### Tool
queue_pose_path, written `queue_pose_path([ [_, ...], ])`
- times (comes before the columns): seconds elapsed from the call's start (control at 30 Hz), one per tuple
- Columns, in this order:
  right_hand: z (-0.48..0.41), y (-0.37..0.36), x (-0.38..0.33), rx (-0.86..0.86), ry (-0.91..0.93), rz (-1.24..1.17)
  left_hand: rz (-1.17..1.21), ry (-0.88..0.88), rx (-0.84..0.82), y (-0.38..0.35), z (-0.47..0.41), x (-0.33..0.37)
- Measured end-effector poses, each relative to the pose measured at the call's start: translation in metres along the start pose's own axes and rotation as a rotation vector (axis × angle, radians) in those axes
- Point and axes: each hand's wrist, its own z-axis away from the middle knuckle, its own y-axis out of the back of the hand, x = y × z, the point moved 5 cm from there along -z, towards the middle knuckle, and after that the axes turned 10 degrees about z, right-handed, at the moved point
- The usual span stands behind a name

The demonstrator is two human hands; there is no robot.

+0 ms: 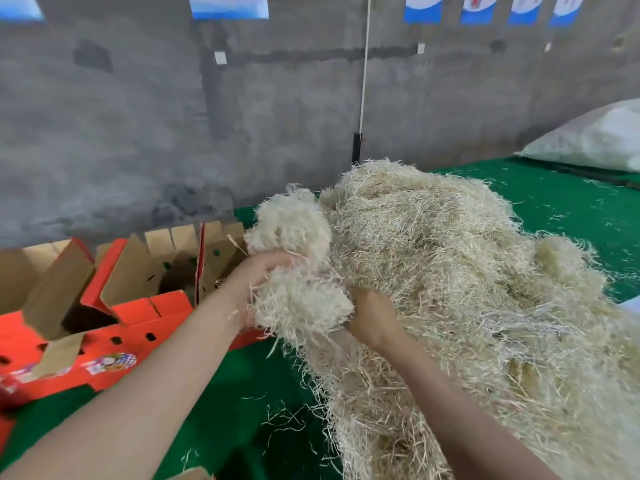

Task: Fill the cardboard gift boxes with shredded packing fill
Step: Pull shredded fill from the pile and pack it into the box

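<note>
Both hands are on a clump of fill (299,301), held up just above the green cloth (239,393). The left hand (258,282) grips the clump from the left side, with its fingers curled into the strands. The right hand (372,317) is pushed in from the right. Its fingers are hidden in the fill, so I cannot tell if they are closed or not.

The clump touches the big pile (467,289) of the same pale, stringy fill, which lies on the cloth to the right. Loose bits are scattered on the cloth.

The red boxes (138,313) sit to the left, just beside the left hand. Their brown flaps stand up and their tops are open.

A white bag (595,136) lies far back on the right. A white cord (363,81) hangs down the grey wall (138,133).
</note>
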Motion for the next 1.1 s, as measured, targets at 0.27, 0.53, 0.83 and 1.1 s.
queue_pose_path([
  [0.27,0.01,0.043,-0.015,0.382,0.133,-0.255,-1.199,0.141,-0.229,-0.027,0.009,-0.011],
  [0.53,0.0,0.026,0.0,0.247,-0.017,-0.119,-1.555,-0.703,0.166,-0.02,0.025,0.041],
  [0.83,0.004,-0.006,0.067,-0.065,-0.26,0.442,-1.458,-0.914,0.682,0.062,0.07,0.101],
  [1.1,0.004,0.018,0.009,-0.224,-0.148,0.317,-0.946,-0.788,0.672,0.136,0.125,0.097],
])
